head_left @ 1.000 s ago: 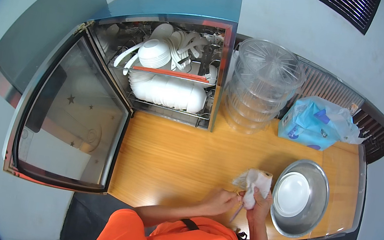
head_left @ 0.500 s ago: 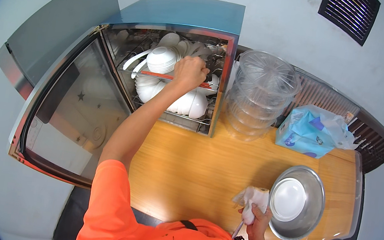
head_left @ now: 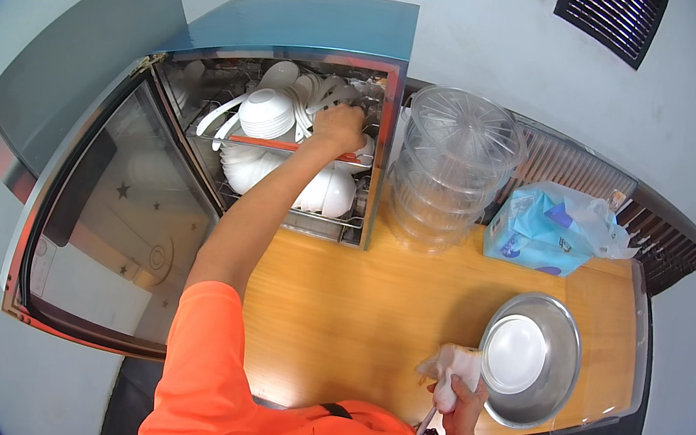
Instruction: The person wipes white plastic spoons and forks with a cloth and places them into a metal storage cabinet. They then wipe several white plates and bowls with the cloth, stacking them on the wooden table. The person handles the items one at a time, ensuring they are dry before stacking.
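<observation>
- Left hand [head_left: 340,129]: inside the open cabinet [head_left: 328,18], at the right part of the upper rack, just beside white spoons [head_left: 301,95]; fingertips hidden, hence grip wide, narrow or loaded: cannot tell.
- Right hand [head_left: 466,406]: low over the table's near edge, fingers wrapped round a white bundle [head_left: 459,361], thumb across its face.
- White bundle: within the right-hand grip, largely above the fingers; crumpled and soft-looking, with a thin, filmy edge at left.
- Pale stick [head_left: 426,422]: slim and straight, slanting down below the bundle.
- Stacked bowls [head_left: 266,113]: white, smooth, round, nested on the upper rack, left of the left hand.
- Lower bowls [head_left: 332,193]: white, glossy, packed on edge in a row on the wire rack beneath.
- Cabinet: teal top, metal-framed, with a glass door [head_left: 124,211] swung out at left.
- Basin [head_left: 560,368]: shiny metal, round, just right of the bundle; inside, a white round dish [head_left: 515,354].
- Containers [head_left: 455,175]: clear, ribbed, cylindrical, in a tall stack.
- Packet [head_left: 543,235]: blue, soft plastic, boxy.
- Table [head_left: 335,306]: yellow-brown wood grain, smooth.
</observation>
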Available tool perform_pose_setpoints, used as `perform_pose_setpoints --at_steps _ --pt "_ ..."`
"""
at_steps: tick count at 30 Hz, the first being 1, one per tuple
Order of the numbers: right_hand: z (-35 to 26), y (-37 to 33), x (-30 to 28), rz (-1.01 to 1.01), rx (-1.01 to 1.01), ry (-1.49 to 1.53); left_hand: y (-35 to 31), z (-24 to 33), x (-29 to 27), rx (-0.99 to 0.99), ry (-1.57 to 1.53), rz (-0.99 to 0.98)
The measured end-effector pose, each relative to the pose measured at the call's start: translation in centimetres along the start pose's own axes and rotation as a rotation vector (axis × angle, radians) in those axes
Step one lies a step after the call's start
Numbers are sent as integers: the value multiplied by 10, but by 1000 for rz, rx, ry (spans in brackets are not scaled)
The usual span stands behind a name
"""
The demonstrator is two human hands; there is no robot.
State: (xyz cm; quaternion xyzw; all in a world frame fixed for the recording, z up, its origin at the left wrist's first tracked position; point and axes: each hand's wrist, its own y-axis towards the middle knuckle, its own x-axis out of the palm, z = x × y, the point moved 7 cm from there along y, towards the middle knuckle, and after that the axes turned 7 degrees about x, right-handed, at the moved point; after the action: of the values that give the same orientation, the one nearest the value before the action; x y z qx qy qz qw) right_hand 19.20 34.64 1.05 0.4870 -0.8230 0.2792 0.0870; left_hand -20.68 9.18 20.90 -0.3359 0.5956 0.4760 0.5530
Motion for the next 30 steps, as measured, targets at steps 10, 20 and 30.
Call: perform_pose_setpoints --at_steps 10,20,30 --pt "-25 26 14 -50 -23 133 -124 36 -13 214 -788 613" --pt "-29 34 57 -156 -34 498 -295 217 144 119 -1655 -503" --pt "-73 73 7 175 -287 92 -328 203 160 -44 -1714 -772"
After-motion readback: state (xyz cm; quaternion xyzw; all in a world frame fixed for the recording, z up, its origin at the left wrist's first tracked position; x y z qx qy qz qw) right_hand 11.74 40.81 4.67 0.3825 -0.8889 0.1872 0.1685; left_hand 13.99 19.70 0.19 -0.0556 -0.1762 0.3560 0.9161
